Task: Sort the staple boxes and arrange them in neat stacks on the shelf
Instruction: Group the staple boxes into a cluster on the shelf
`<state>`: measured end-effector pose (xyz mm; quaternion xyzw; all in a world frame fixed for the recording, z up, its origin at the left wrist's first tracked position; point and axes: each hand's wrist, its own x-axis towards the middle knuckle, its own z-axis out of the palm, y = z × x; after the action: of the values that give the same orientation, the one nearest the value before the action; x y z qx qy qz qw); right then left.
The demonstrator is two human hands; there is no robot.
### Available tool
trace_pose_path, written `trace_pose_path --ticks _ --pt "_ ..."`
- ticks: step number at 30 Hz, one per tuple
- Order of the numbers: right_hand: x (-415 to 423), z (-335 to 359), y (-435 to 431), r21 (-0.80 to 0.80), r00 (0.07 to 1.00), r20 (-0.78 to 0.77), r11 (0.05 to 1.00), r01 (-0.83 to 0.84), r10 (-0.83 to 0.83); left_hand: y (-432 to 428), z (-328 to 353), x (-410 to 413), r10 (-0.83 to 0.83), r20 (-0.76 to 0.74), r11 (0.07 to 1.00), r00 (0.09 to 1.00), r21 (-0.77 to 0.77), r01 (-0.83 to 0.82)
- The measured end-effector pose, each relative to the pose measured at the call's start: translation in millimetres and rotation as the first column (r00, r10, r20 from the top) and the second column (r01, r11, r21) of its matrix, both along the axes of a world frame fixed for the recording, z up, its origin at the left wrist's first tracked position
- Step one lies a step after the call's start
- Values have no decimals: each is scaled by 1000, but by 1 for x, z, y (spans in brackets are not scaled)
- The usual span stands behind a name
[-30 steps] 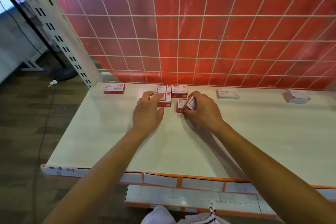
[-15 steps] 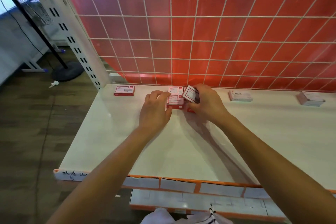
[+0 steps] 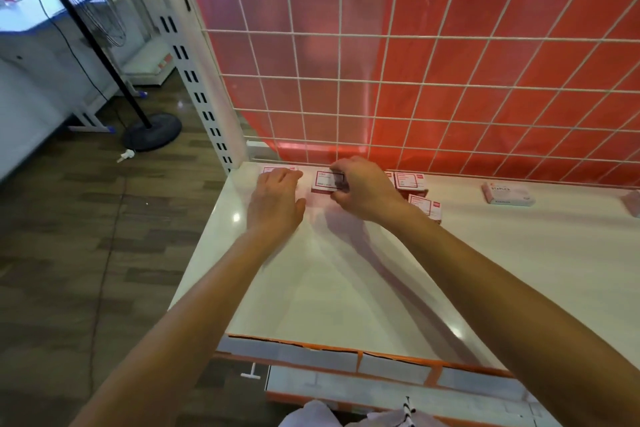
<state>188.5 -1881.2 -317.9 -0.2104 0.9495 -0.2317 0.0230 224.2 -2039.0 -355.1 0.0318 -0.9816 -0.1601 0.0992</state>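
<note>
Small red-and-white staple boxes lie along the back of the white shelf [image 3: 346,288]. My right hand [image 3: 367,189] grips one red staple box [image 3: 325,181] by its right end, low over the shelf near the back left corner. My left hand [image 3: 277,199] lies flat with straight fingers, its fingertips over another red box [image 3: 275,170] at the far left. Two more red boxes [image 3: 410,180] [image 3: 425,206] sit just right of my right wrist. Whether the gripped box touches the shelf is unclear.
A pale pink staples box [image 3: 507,193] lies further right, and another pale box [image 3: 632,199] is cut off at the right edge. A white wire grid with a red panel [image 3: 415,80] backs the shelf. A slotted upright [image 3: 194,80] stands at the left corner.
My right hand lifted a red box from the middle cluster and carried it left, toward the lone box at the far left. My left hand left the cluster and moved over that far-left box.
</note>
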Motion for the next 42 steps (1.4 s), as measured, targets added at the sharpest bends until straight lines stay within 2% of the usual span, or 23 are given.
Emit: trace_pose_path --ticks 4,11,17,29,42 --pt "-11 -12 -26 9 1000 3 1000 7 -7 -26 3 -10 -25 25 1000 999 11 24" --pt "-30 -31 -47 99 993 54 991 96 -102 -48 -1 -35 -147 102 986 984 -58 154" --pt "-35 -40 -47 54 991 14 990 132 -133 -49 -5 -56 -198 227 973 953 -68 219" --pt "-34 -46 -51 -62 988 6 986 152 -152 -53 -2 -69 -254 197 963 947 -43 267" --pt "-28 -41 -50 -25 993 0 993 117 -117 -50 -2 -66 -211 242 972 947 -45 229"
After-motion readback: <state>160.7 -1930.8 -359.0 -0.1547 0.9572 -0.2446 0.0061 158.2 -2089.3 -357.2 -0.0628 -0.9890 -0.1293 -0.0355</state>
